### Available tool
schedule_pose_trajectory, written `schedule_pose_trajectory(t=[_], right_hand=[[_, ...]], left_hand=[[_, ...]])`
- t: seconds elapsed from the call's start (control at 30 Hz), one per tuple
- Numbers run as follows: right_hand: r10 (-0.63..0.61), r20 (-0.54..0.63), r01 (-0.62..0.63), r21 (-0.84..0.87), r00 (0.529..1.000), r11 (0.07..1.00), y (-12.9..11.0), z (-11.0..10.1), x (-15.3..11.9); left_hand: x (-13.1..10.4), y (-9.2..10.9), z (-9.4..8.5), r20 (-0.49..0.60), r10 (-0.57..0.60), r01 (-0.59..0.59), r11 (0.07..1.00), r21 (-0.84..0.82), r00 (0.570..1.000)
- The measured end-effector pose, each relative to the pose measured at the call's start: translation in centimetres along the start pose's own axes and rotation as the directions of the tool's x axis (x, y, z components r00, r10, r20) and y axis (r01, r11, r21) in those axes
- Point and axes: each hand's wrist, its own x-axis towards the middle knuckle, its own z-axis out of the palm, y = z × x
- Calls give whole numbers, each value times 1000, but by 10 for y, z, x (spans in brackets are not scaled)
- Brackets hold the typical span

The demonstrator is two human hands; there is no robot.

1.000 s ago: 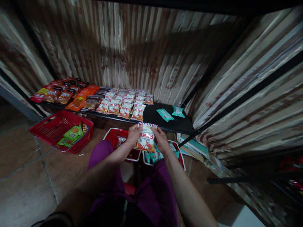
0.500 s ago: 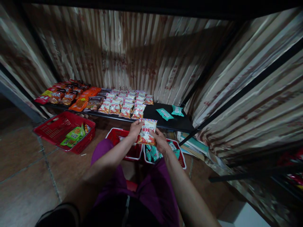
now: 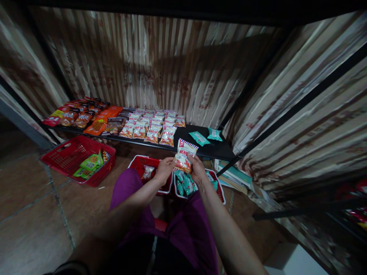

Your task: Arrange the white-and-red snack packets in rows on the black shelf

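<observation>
A white and orange snack bag (image 3: 183, 154) with a striped top edge is held in front of the low black shelf (image 3: 187, 146). My right hand (image 3: 197, 168) grips its right side, thumb across the front. At its lower left corner, the fingers of my left hand (image 3: 166, 170) are closed on the bag. Matching snack bags (image 3: 153, 133) lie in rows on the shelf. Two teal packets (image 3: 200, 138) rest to their right. Below my hands stand a red basket (image 3: 134, 162) with a similar bag inside and another basket holding teal packets (image 3: 183, 183).
Orange and brown snack packs (image 3: 104, 118) fill the shelf's left part. A red basket (image 3: 65, 152) with green packets (image 3: 90, 164) stands on the tiled floor at left. Black rack posts (image 3: 258, 143) rise at right, near stacked papers (image 3: 233, 175). My knees flank the near baskets.
The held bag has tilted and shifted slightly right. My left hand has slid from its upper left edge down to the lower left corner, uncovering the bag in the basket.
</observation>
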Motion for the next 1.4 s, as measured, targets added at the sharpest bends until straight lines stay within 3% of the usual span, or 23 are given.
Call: schedule_pose_trajectory(t=[0.2,0.43,0.63,0.83,1.2,1.33,1.4], right_hand=[[29,22,-28,-34,999,999,-3,3,-1],[183,77,-182,-19,980,983,8,-4,-17],[79,-44,-78,15,996,997,27,-1,-20],[52,-70,-38,198,996,980,33,10,-26],[66,-64,-50,215,996,975,40,18,-31],[68,-104,-44,221,992,974,41,14,-30],[63,-104,-39,217,993,975,42,11,-31]], left_hand=[[0,-13,0,-122,66,-66,998,5,990],[15,-6,-6,-216,89,-112,989,-100,972],[13,-7,-5,-275,57,-111,977,-185,960],[9,-9,-2,-249,53,-118,960,-255,967],[13,-10,-9,-260,115,-155,978,-140,959],[18,-8,-11,-227,65,-70,997,-17,972],[24,1,-13,-258,119,-102,992,80,959]])
